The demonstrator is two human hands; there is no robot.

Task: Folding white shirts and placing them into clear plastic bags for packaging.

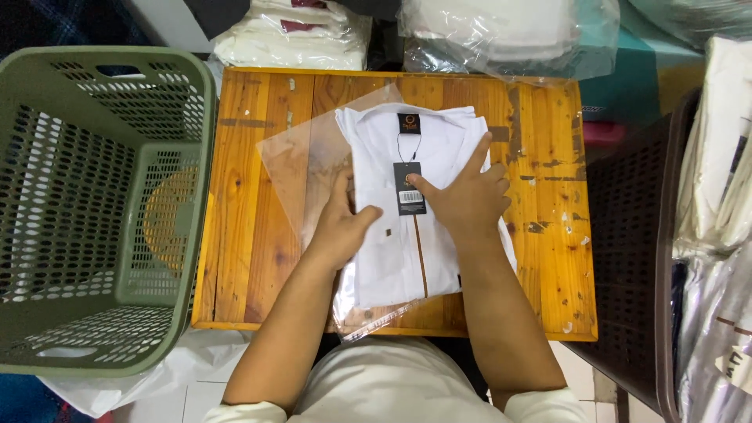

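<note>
Both hands press flat on the folded white shirt (407, 235) in its clear bag (301, 168): left hand (342, 223) fingers together, right hand (464, 196) fingers apart, green basket (168, 204) at nine o'clock.

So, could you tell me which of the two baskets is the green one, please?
The green basket left of the wooden table; the other basket, on the right, is dark brown.

Folded white shirt (407, 235) with dark hangtag (409, 190), flat on clear plastic bag (301, 160)

One folded shirt (407, 204), one clear bag (301, 168), two baskets (94, 211).
</note>
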